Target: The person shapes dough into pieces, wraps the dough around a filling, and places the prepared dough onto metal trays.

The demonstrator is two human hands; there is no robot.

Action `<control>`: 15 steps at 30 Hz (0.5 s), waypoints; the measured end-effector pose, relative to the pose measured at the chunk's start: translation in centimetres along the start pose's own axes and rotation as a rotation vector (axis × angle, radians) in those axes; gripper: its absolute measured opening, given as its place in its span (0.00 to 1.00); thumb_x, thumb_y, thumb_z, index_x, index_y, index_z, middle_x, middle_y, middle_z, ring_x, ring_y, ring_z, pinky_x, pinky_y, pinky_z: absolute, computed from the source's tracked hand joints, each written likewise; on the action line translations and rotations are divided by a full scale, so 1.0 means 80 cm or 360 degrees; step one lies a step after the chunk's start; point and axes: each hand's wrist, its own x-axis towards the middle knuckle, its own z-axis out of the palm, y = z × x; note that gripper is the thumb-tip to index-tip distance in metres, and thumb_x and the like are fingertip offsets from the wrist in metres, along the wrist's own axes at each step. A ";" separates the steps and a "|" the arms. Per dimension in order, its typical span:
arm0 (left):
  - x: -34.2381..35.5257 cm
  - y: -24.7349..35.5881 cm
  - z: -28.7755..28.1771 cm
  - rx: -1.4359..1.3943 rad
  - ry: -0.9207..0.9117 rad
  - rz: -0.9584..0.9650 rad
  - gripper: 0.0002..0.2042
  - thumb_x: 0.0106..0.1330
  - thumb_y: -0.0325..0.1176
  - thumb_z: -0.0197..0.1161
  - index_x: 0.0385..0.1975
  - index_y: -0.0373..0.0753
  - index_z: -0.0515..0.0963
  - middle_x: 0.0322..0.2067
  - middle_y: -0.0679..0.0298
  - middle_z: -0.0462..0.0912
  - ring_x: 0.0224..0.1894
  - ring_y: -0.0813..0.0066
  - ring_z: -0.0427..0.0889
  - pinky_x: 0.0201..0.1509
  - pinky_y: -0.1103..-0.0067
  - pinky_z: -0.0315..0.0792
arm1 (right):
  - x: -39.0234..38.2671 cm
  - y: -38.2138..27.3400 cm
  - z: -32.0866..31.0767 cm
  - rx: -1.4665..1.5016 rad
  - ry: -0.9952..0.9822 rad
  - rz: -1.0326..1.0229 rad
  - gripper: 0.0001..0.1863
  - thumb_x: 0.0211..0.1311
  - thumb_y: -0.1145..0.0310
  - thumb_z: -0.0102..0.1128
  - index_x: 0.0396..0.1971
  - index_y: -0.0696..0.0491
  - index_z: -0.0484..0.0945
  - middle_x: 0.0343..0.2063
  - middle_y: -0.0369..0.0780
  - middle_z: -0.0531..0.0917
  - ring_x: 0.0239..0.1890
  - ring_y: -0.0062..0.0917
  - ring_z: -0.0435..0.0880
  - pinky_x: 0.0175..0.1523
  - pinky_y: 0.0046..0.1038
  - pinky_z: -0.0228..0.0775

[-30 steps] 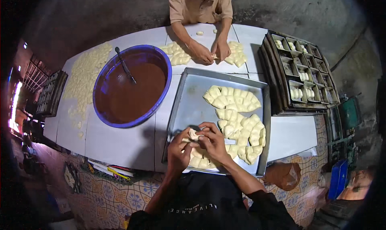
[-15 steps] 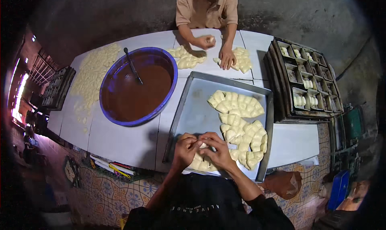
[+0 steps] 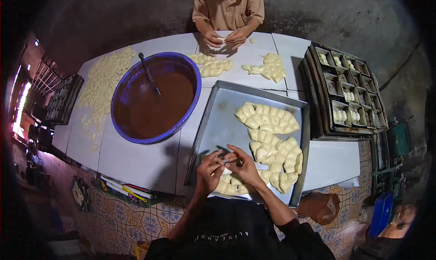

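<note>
Over the near left part of a metal tray (image 3: 222,119), my left hand (image 3: 209,173) and my right hand (image 3: 245,167) meet with bent fingers. Between them is a small piece of pale dough (image 3: 226,171), mostly covered by the fingers. Both hands pinch at it. Below my hands lies a batch of dough pieces (image 3: 230,187), partly hidden. Larger clusters of joined dough pieces (image 3: 272,146) fill the tray's right side, right beside my right hand.
A blue basin (image 3: 119,128) of brown liquid with a dark-handled utensil (image 3: 150,74) stands left of the tray. Many dough pieces (image 3: 106,76) lie at the far left. Stacked baking moulds (image 3: 313,101), some holding dough, stand right. Across the table, a co-worker's hands (image 3: 225,38) handle dough.
My fingers have shifted around the dough piece, my right fingertips rising slightly. The co-worker's hands have drawn together, leaving the dough cluster at the far right of the table uncovered.
</note>
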 end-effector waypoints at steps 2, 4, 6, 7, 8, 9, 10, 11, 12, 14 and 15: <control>-0.002 0.000 -0.006 -0.0213 -0.0103 -0.0219 0.26 0.57 0.19 0.60 0.58 0.32 0.65 0.46 0.57 0.75 0.53 0.64 0.76 0.56 0.70 0.73 | 0.005 0.002 -0.003 -0.0048 -0.0540 0.0404 0.22 0.61 0.71 0.62 0.56 0.57 0.74 0.38 0.38 0.82 0.41 0.18 0.78 0.43 0.22 0.72; -0.007 -0.003 -0.012 -0.0235 0.0122 -0.0279 0.24 0.55 0.18 0.60 0.54 0.31 0.70 0.47 0.56 0.76 0.51 0.65 0.77 0.56 0.71 0.72 | 0.016 0.007 -0.005 -0.0272 -0.0676 0.0468 0.22 0.57 0.74 0.63 0.54 0.58 0.75 0.45 0.42 0.82 0.44 0.24 0.80 0.47 0.24 0.74; -0.014 -0.008 -0.018 -0.0419 0.0406 -0.0281 0.19 0.55 0.19 0.60 0.49 0.32 0.75 0.48 0.57 0.78 0.52 0.64 0.77 0.59 0.72 0.69 | 0.033 0.016 -0.005 -0.0557 -0.0440 0.0097 0.23 0.53 0.78 0.62 0.52 0.57 0.77 0.50 0.43 0.81 0.46 0.27 0.81 0.48 0.25 0.73; -0.017 -0.011 -0.022 -0.0360 0.0430 -0.0300 0.19 0.55 0.19 0.60 0.49 0.32 0.75 0.48 0.57 0.78 0.52 0.64 0.77 0.59 0.72 0.69 | 0.044 0.022 -0.003 -0.0553 -0.0306 -0.0132 0.24 0.50 0.81 0.61 0.51 0.56 0.77 0.52 0.43 0.79 0.48 0.27 0.80 0.49 0.25 0.73; -0.020 -0.014 -0.026 -0.0162 0.0436 -0.0214 0.18 0.56 0.21 0.60 0.49 0.32 0.75 0.48 0.57 0.78 0.53 0.64 0.76 0.58 0.72 0.69 | 0.057 0.026 -0.007 -0.0566 -0.0209 -0.0269 0.26 0.46 0.85 0.56 0.50 0.56 0.78 0.55 0.44 0.77 0.54 0.30 0.77 0.54 0.27 0.70; -0.023 -0.017 -0.028 0.0007 0.0418 -0.0177 0.18 0.57 0.23 0.61 0.49 0.33 0.75 0.48 0.57 0.78 0.55 0.63 0.75 0.58 0.72 0.69 | 0.073 0.031 -0.010 -0.0854 -0.0229 -0.0447 0.27 0.46 0.87 0.50 0.51 0.60 0.77 0.58 0.46 0.74 0.62 0.34 0.70 0.58 0.26 0.66; -0.030 -0.018 -0.032 0.0241 0.0259 -0.0363 0.20 0.57 0.25 0.62 0.51 0.33 0.74 0.50 0.56 0.78 0.58 0.61 0.73 0.61 0.70 0.67 | 0.079 0.035 -0.011 -0.0701 -0.0208 -0.0274 0.26 0.48 0.87 0.50 0.51 0.61 0.77 0.58 0.46 0.74 0.63 0.35 0.69 0.60 0.28 0.64; -0.034 -0.019 -0.032 0.0268 0.0261 -0.0324 0.20 0.57 0.25 0.62 0.51 0.33 0.74 0.50 0.56 0.78 0.58 0.61 0.73 0.61 0.70 0.67 | 0.086 0.039 -0.012 -0.0619 -0.0129 -0.0086 0.25 0.49 0.86 0.50 0.50 0.62 0.77 0.59 0.47 0.73 0.64 0.37 0.67 0.62 0.30 0.63; -0.039 -0.019 -0.031 0.0463 0.0113 -0.0168 0.20 0.58 0.26 0.62 0.52 0.33 0.74 0.51 0.55 0.77 0.59 0.60 0.72 0.63 0.69 0.65 | 0.084 0.043 -0.011 -0.0755 -0.0034 -0.0385 0.24 0.50 0.85 0.50 0.50 0.61 0.77 0.59 0.47 0.73 0.63 0.39 0.68 0.62 0.31 0.63; -0.049 -0.018 -0.025 0.0900 -0.0153 -0.0055 0.21 0.62 0.36 0.62 0.53 0.32 0.74 0.57 0.53 0.73 0.63 0.56 0.67 0.67 0.62 0.58 | 0.077 0.052 0.000 -0.0957 0.0194 -0.0672 0.21 0.54 0.82 0.46 0.48 0.60 0.77 0.55 0.52 0.74 0.57 0.47 0.71 0.63 0.36 0.61; -0.054 -0.017 -0.020 0.0897 -0.0149 -0.0074 0.21 0.62 0.36 0.62 0.53 0.32 0.74 0.57 0.53 0.73 0.63 0.56 0.67 0.67 0.62 0.58 | 0.072 0.055 0.008 -0.1039 0.0081 -0.0758 0.18 0.56 0.80 0.49 0.48 0.60 0.77 0.55 0.50 0.75 0.54 0.47 0.73 0.60 0.39 0.64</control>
